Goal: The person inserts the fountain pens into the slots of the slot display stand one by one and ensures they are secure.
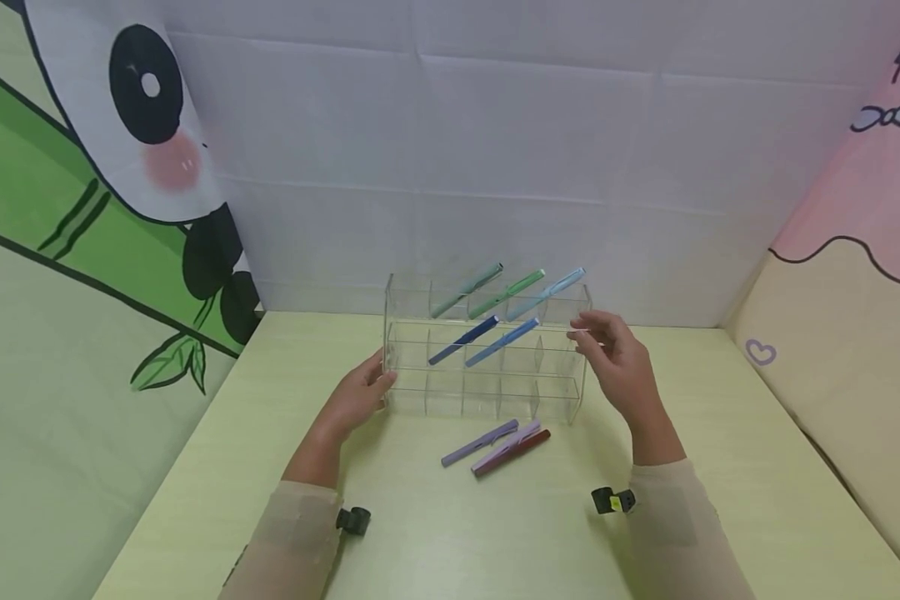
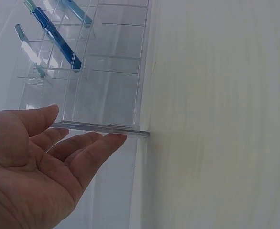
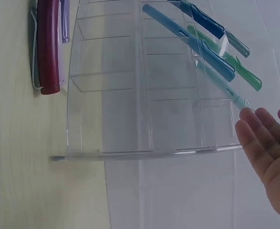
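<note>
A clear acrylic pen rack (image 1: 487,373) with tiered compartments stands on the table. My left hand (image 1: 354,400) grips its left side panel, thumb at the front edge and fingers along the outer face. At the upper right edge is my right hand (image 1: 621,367), its fingers loosely extended beside the side panel (image 3: 192,152). In the top tier lean a grey-green pen (image 1: 468,290), a green pen (image 1: 507,293) and a light blue pen (image 1: 546,293). The middle tier has a dark blue pen (image 1: 463,340) and a blue pen (image 1: 502,342). No pens show in the bottom tier.
In front of the rack, a purple pen (image 1: 480,442), a lilac pen (image 1: 504,447) and a dark red pen (image 1: 513,454) lie on the pale table (image 1: 450,542). A white cloth backdrop (image 1: 495,150) rises behind, with printed cloths left and right.
</note>
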{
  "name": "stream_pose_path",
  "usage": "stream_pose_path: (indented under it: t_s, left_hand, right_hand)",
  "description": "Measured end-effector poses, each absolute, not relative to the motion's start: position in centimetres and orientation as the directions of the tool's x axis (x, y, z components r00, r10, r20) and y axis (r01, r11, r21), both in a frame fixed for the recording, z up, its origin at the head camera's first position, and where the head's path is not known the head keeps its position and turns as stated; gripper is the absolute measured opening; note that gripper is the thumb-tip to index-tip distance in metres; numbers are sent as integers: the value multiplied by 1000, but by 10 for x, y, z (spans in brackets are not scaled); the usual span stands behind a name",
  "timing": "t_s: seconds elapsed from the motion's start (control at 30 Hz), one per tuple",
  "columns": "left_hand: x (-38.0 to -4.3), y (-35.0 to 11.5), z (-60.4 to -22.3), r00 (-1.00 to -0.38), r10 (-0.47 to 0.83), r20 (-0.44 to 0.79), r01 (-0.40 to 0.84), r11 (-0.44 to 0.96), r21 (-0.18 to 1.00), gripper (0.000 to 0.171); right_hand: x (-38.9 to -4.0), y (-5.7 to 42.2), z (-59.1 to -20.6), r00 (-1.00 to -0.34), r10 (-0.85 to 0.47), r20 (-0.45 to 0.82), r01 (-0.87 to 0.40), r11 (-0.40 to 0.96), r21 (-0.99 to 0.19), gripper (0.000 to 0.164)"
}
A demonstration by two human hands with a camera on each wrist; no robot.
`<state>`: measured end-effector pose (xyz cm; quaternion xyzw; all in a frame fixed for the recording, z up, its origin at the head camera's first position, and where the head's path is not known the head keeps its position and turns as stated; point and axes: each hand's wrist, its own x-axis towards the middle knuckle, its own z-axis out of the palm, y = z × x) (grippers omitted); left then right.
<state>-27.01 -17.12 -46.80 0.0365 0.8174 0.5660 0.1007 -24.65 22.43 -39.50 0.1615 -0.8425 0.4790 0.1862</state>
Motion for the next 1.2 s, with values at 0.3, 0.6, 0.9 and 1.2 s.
stream_pose_path:
  t_s: [0.3, 0.6, 0.9, 1.2]
  left_hand:
    - [-271, -172, -469, -976, 175, -126, -56, 358, 932, 59]
    - [-271, -172, -469, -977, 168, -131, -61, 369, 928, 61]
    - [-270, -172, -469, -978, 174, -117, -46, 368, 929, 63]
    - [-270, -172, -469, -978, 170, -124, -55, 365, 930, 63]
  right_hand:
    - [-226, 234, -394, -919, -334, 208, -385, 657, -648, 40]
    - [-212, 224, -397, -909, -418, -11, -321, 714, -622, 51]
    - [-214, 205, -420, -862, -481, -159, -337, 778, -530, 43]
    - [-221, 193, -445, -886, -416, -206, -302, 853, -425, 27]
